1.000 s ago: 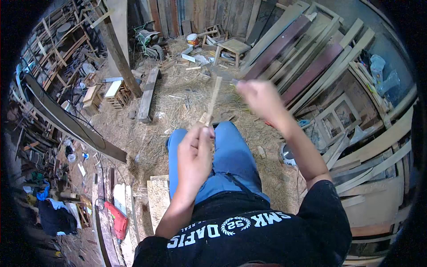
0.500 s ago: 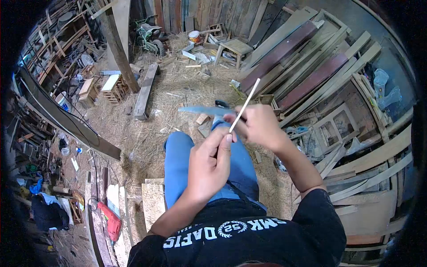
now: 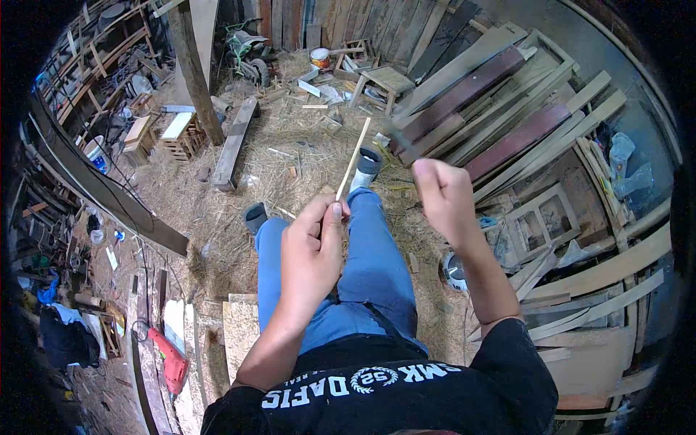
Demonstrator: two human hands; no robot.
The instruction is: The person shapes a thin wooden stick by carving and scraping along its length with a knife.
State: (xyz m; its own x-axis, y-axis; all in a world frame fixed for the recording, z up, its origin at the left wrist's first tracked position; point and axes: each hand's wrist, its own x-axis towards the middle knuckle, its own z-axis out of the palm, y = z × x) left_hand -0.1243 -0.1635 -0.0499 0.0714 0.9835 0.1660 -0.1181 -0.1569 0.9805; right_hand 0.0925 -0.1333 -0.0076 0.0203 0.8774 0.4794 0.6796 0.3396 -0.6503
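My left hand [image 3: 313, 250] is closed around the lower end of a thin, pale wooden stick [image 3: 355, 157], which points up and away from me above my knees. Off to the right and apart from the stick, my right hand [image 3: 446, 196] grips a knife [image 3: 401, 140]. Its blade is smeared by motion and points up and to the left, and its handle is hidden in the fist.
Straw and shavings cover the ground. A red power drill [image 3: 172, 362] lies on boards at lower left. A wooden beam [image 3: 237, 148], a small stool [image 3: 384, 81] and a paint can [image 3: 320, 58] stand ahead. Planks [image 3: 507, 123] lean along the right side.
The knife has swung away from the stick, up and to the right, with my right hand. My left hand and the stick have shifted left. More of my feet now shows.
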